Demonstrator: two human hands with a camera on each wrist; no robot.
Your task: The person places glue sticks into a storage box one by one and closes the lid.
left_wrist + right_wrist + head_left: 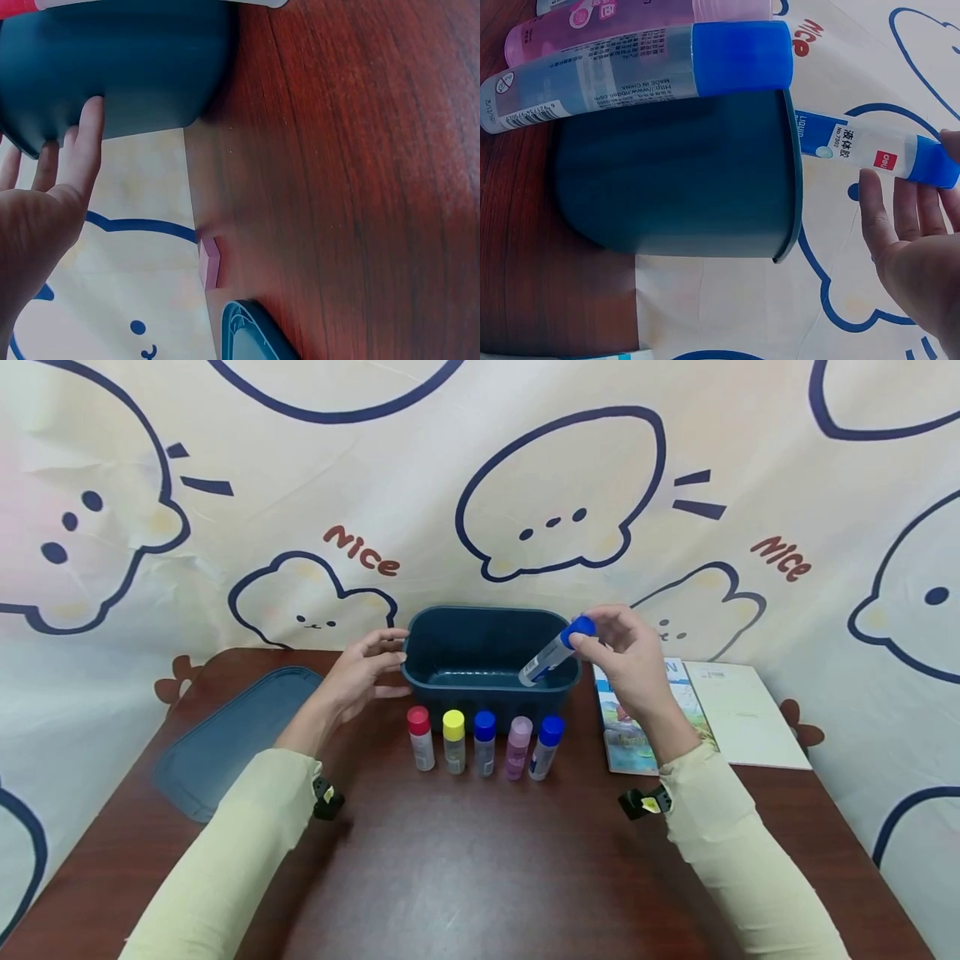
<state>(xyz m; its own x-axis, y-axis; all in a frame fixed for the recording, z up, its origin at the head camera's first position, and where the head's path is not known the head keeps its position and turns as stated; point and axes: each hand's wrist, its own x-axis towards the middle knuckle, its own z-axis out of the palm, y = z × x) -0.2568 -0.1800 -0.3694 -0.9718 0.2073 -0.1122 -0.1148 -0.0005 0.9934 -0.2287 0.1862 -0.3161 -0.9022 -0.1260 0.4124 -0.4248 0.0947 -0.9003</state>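
Observation:
A deep teal plastic bin (450, 697) stands at the back of the table. My left hand (360, 675) rests its extended fingertips against the bin's left end. With my right hand (633, 664) I pinch the blue cap of a liquid glue bottle (862, 146), which slants down over the bin's right end with its lower part inside the rim. In front of the bin several similar bottles stand upright in a row: one red-capped (422, 739), one yellow-capped (453, 742), a blue-capped one (484, 743), a pink one (517, 747) and another blue-capped one (547, 747).
A teal lid (240, 739) lies flat at the left. To the right of the bin are a colourful booklet (626, 743) and a pale cover or board (742, 714). A small pink block (210, 262) sits at the table's back edge, against the printed wall cloth (420, 485).

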